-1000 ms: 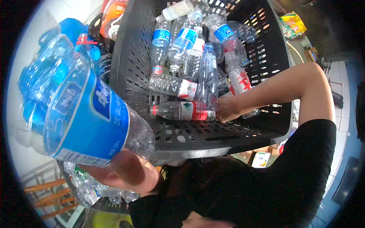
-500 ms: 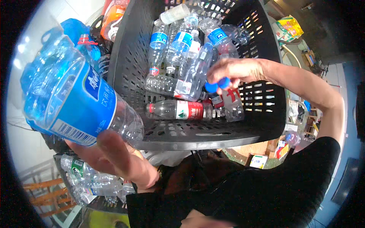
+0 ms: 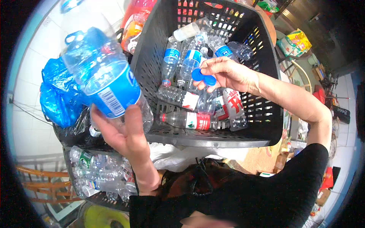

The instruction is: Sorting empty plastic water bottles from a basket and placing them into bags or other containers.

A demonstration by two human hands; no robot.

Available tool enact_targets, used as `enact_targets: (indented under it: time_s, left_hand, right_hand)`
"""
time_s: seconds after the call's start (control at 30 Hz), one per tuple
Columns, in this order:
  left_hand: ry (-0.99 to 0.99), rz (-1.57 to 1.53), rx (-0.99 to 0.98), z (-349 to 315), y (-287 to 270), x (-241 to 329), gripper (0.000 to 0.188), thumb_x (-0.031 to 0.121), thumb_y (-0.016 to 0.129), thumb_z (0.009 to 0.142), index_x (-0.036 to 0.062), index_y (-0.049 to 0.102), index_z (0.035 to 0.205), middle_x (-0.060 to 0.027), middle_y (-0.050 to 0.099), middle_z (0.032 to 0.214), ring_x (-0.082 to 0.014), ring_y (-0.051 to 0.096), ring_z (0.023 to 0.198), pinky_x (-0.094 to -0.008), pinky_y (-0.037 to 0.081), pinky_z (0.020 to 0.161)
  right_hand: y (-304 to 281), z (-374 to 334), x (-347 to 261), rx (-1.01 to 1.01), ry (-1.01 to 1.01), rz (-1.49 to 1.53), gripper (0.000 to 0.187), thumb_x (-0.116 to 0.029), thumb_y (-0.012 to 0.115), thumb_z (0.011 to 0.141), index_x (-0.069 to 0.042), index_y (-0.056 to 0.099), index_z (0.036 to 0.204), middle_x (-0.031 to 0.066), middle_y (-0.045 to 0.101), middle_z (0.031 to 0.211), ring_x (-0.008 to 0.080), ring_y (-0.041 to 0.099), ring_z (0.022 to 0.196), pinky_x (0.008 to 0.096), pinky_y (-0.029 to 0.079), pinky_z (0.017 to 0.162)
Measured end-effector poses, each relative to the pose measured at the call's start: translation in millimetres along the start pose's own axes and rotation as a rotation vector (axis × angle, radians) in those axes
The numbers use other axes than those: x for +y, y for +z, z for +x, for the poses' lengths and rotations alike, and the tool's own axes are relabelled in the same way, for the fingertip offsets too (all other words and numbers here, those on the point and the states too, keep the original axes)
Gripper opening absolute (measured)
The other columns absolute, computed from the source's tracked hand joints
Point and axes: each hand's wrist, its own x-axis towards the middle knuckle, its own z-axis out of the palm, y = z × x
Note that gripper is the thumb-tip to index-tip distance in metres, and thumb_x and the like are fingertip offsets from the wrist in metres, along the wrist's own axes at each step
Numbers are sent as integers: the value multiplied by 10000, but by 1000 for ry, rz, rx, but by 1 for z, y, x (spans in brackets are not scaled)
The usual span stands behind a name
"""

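Observation:
My left hand [image 3: 131, 140] is wrapped around a large clear plastic bottle [image 3: 114, 93] with a blue label, held tilted at the left of the black crate [image 3: 213, 143]. My right hand [image 3: 235, 76] is over the crate, its fingers pinching two blue bottle caps [image 3: 203, 77]. Beneath that hand, several plastic bottles lie jumbled in the crate. Among them are a bottle with a red and white label [image 3: 195, 121], a bottle with red print [image 3: 235, 106] and a blue-labelled bottle [image 3: 172, 55].
A blue plastic bag [image 3: 57, 100] sits left of the crate, behind the held bottle. An orange-filled bottle [image 3: 132, 34] stands beyond it. Nearer on the left, a second container holds several clear bottles [image 3: 100, 173]. A wooden chair [image 3: 45, 180] is at the far left. A yellow bag [image 3: 298, 41] lies back right.
The view has shifted. My left hand has turned the bottle more upright and moved it back toward the crate. My right hand has come slightly left and up, still pinching the two caps.

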Motion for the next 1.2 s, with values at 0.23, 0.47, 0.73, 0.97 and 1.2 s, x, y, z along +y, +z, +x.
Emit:
enact_targets:
  time_s: [0.23, 0.47, 0.73, 0.97, 1.2]
  left_hand:
    - [-20, 165, -258, 6, 15, 20, 599, 31, 771, 779, -31, 441, 1274, -90, 612, 992, -143, 608, 835, -282, 501, 771]
    - [109, 228, -263, 9, 12, 12, 592, 75, 786, 778, -18, 453, 1259, -104, 622, 983, -152, 615, 812, -299, 506, 755]
    - [178, 356, -300, 1, 1, 9, 655, 105, 804, 761, -17, 438, 1291, -154, 606, 1073, -216, 615, 918, -356, 498, 839]
    - [34, 76, -88, 1, -2, 5, 644, 109, 755, 823, -34, 387, 1332, -98, 546, 1184, -165, 539, 1064, -336, 438, 941]
    - [43, -56, -60, 5, 3, 2, 621, 137, 680, 893, -46, 335, 1376, -114, 516, 1206, -167, 552, 1044, -316, 469, 909]
  right_hand:
    - [2, 0, -3, 74, -35, -70, 196, -184, 620, 897, -39, 635, 1028, 137, 710, 943, 97, 623, 710, 206, 446, 531]
    - [-5, -3, 16, 160, 189, -669, 245, -243, 629, 831, -6, 673, 877, 60, 635, 743, 103, 512, 622, 279, 391, 539]
    - [7, -12, 25, -105, 191, -1216, 396, -315, 620, 821, 53, 668, 957, 173, 675, 833, 275, 608, 767, 434, 477, 709]
    - [21, -5, 28, -210, 250, -1360, 452, -393, 558, 866, 23, 665, 1007, 252, 679, 924, 395, 653, 917, 465, 486, 800]
    - [35, 23, 59, -370, 126, -1483, 407, -362, 550, 876, 6, 653, 1018, 254, 672, 942, 431, 630, 953, 498, 491, 847]
